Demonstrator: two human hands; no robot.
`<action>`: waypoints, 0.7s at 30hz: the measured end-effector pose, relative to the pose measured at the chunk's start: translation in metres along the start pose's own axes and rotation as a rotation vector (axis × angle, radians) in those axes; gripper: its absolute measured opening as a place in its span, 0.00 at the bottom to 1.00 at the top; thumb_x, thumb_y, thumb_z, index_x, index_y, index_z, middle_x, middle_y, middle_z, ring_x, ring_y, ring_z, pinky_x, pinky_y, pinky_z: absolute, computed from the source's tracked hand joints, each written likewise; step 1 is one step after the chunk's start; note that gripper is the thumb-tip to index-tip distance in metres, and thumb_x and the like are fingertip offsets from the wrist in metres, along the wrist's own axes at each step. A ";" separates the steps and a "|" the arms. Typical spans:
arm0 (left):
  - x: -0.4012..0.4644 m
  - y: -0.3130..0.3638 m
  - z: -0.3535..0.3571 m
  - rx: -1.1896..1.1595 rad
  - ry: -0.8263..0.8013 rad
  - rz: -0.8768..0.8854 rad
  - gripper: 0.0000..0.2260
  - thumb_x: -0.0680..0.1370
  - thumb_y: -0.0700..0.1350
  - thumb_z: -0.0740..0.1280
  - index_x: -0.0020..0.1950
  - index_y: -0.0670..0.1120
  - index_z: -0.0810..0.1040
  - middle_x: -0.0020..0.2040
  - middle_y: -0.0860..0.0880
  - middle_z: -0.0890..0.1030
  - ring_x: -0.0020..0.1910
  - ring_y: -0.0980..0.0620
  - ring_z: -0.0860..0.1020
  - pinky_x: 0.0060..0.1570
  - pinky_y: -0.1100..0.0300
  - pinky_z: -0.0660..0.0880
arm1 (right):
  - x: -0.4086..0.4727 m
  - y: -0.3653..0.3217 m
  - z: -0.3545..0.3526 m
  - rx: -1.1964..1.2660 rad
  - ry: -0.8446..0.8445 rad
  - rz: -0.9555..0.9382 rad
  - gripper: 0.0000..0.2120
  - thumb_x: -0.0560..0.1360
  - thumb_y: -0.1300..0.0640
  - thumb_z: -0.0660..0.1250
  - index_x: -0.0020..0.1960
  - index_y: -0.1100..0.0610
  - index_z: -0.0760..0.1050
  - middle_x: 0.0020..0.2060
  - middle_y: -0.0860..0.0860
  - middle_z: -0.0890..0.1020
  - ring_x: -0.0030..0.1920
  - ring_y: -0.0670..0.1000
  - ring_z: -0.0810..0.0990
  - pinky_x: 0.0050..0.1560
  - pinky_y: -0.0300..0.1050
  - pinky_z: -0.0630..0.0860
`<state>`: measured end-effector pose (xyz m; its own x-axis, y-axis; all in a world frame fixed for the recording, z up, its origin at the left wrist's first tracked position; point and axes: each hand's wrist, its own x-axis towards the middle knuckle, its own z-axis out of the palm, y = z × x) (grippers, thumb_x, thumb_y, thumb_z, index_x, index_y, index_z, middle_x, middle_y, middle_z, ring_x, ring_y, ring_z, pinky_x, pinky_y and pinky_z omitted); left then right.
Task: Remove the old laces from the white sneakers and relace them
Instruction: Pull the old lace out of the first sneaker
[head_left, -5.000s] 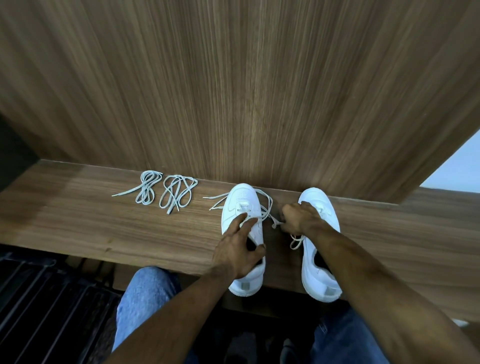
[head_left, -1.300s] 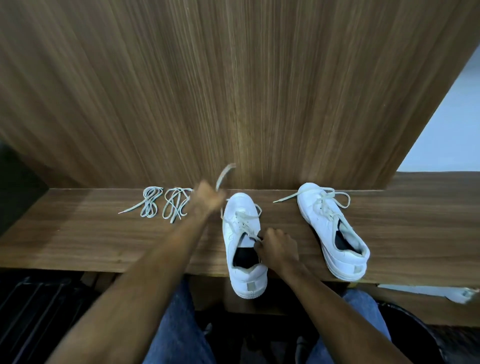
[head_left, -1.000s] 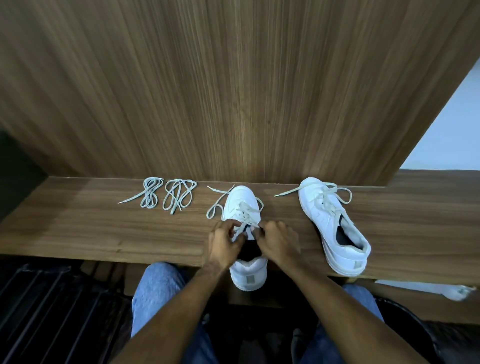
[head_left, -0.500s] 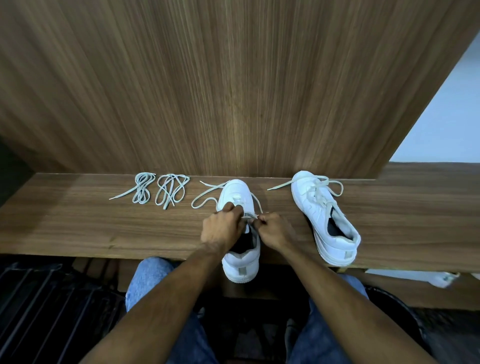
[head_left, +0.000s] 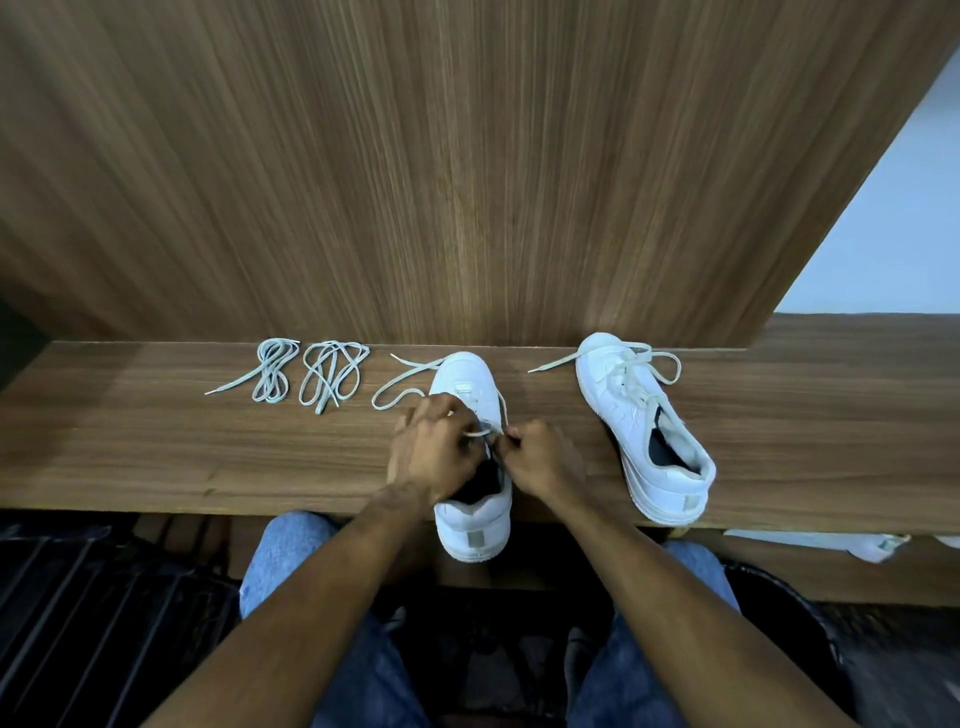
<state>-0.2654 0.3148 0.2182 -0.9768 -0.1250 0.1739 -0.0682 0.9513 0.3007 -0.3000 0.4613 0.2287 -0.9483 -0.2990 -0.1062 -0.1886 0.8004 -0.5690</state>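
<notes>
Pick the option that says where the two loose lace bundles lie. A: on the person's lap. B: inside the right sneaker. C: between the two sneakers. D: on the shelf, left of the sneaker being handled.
D: both lace bundles lie on the wooden shelf, left of the sneaker under the hands.

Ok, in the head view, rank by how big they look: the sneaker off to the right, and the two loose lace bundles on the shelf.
1. Right sneaker, clearly largest.
2 and 3. Right lace bundle and left lace bundle look about alike; the right one spreads slightly wider, too close to rank.
</notes>
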 end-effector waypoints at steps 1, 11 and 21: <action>-0.001 0.001 0.000 0.088 -0.002 0.040 0.10 0.76 0.54 0.63 0.53 0.53 0.80 0.58 0.55 0.75 0.62 0.52 0.69 0.60 0.54 0.64 | 0.000 0.000 0.000 -0.002 -0.003 0.000 0.15 0.77 0.47 0.62 0.41 0.57 0.78 0.45 0.57 0.83 0.49 0.60 0.80 0.39 0.43 0.66; 0.030 -0.033 -0.035 -0.690 0.421 -0.590 0.09 0.70 0.51 0.65 0.47 0.51 0.78 0.50 0.42 0.80 0.48 0.43 0.79 0.51 0.49 0.77 | -0.001 0.003 0.000 0.053 -0.042 0.032 0.18 0.77 0.45 0.63 0.33 0.54 0.72 0.33 0.51 0.77 0.43 0.57 0.79 0.38 0.44 0.69; -0.003 -0.007 0.014 0.026 0.215 0.100 0.10 0.72 0.51 0.65 0.43 0.47 0.81 0.51 0.47 0.81 0.64 0.46 0.74 0.65 0.46 0.62 | -0.002 0.001 0.000 0.027 -0.021 0.013 0.14 0.76 0.49 0.64 0.36 0.56 0.75 0.36 0.52 0.79 0.43 0.58 0.80 0.37 0.44 0.67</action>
<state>-0.2653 0.3126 0.2030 -0.9134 -0.0842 0.3983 0.0189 0.9685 0.2481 -0.2986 0.4629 0.2283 -0.9449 -0.3000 -0.1307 -0.1694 0.7902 -0.5890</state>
